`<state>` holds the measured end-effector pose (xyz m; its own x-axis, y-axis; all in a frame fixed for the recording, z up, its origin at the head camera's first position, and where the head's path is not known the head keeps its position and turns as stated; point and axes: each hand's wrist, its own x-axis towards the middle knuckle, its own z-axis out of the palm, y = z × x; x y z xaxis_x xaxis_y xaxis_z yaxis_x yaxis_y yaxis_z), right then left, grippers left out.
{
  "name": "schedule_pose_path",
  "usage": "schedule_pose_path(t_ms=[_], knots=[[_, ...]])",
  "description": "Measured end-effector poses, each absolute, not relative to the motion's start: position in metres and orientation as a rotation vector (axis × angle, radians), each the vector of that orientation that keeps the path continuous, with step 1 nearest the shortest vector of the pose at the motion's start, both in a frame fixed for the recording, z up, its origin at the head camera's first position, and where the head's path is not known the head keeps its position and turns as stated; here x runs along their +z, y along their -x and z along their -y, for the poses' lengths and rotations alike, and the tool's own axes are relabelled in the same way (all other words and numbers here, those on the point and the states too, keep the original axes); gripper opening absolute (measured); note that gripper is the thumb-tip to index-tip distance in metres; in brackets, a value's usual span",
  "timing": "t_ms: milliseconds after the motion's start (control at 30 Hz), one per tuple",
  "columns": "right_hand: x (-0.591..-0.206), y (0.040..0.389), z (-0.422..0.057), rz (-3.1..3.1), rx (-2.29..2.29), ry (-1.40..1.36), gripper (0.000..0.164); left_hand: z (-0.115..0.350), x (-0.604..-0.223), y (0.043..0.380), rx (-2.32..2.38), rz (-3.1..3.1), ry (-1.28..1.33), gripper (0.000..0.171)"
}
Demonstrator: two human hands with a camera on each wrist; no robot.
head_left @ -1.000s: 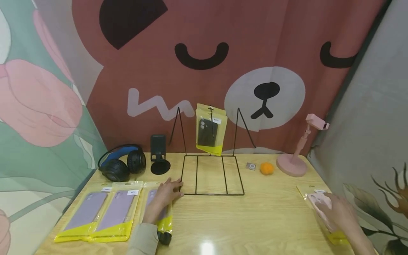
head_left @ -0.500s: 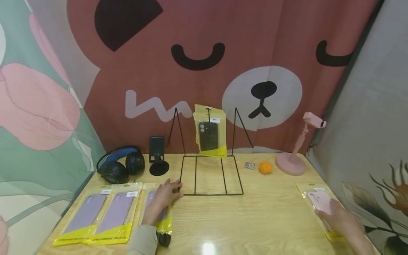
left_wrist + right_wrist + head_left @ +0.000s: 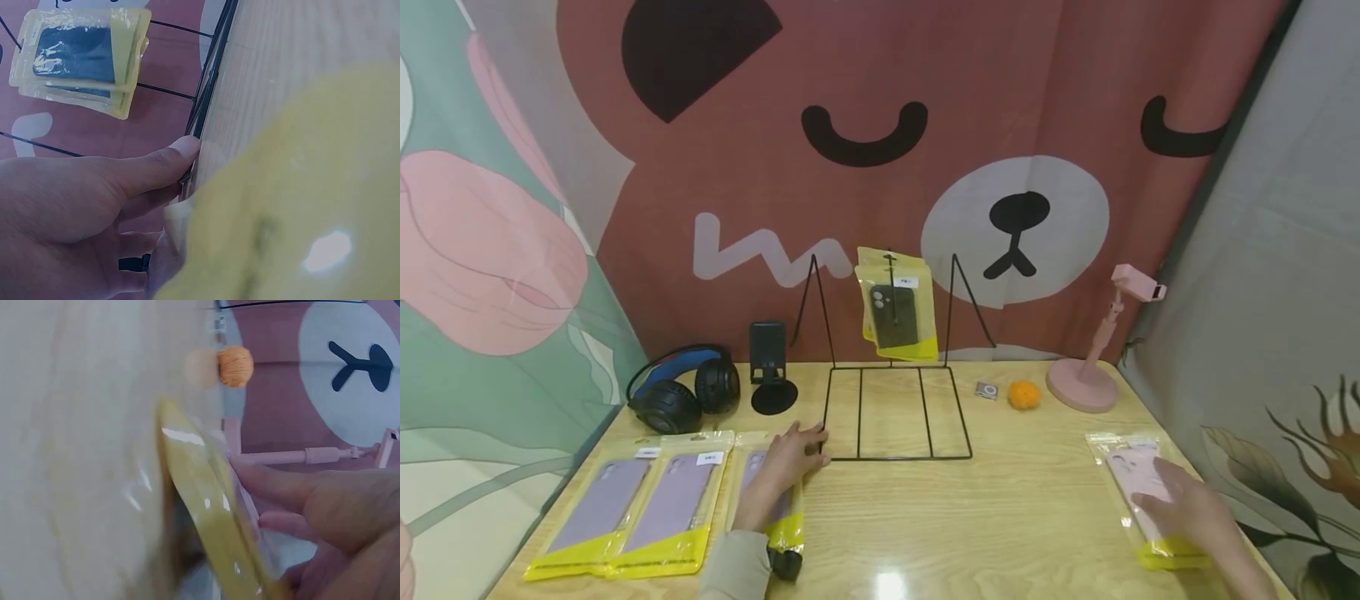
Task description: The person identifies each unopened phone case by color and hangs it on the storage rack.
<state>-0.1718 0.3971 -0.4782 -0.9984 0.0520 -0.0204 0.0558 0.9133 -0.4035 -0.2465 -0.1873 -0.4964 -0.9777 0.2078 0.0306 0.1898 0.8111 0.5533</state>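
In the head view my left hand (image 3: pixel 785 469) is at the front left corner of a black wire display rack (image 3: pixel 895 458). Its thumb and fingers pinch the rack's wire, as the left wrist view shows. A yellow-edged pouch with a black phone case (image 3: pixel 893 321) hangs from the rack's hook, another pouch behind it. At the table's right side my right hand (image 3: pixel 1195 508) grips a pouch with a pink phone case (image 3: pixel 1131 475), which the right wrist view shows tilted off the table. Part of the pouch is hidden by the hand.
Several pouches with purple phone cases (image 3: pixel 662 500) lie at the left, one partly under my left forearm. Along the back stand headphones (image 3: pixel 685 387), a black phone stand (image 3: pixel 770 367), a small silver player (image 3: pixel 987 391), an orange ball (image 3: pixel 1024 395) and a pink stand (image 3: pixel 1082 383).
My right hand has taken hold of the pink phone case pouch and shifted it slightly left. The hanging pouch has swung a little. My left hand has stayed at the rack's corner.
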Motion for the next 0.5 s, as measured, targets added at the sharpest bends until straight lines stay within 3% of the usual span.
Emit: schedule_pose_path(t_ms=[300,500], knots=[[-0.469,0.162,-0.385,-3.222,-1.033,0.053,0.053,0.186,-0.494,0.246,0.896,-2.959,-0.32,0.049],[-0.448,0.16,-0.356,-3.254,-1.164,0.025,0.049,0.186,-0.495,0.245,0.895,-2.959,-0.315,0.048]])
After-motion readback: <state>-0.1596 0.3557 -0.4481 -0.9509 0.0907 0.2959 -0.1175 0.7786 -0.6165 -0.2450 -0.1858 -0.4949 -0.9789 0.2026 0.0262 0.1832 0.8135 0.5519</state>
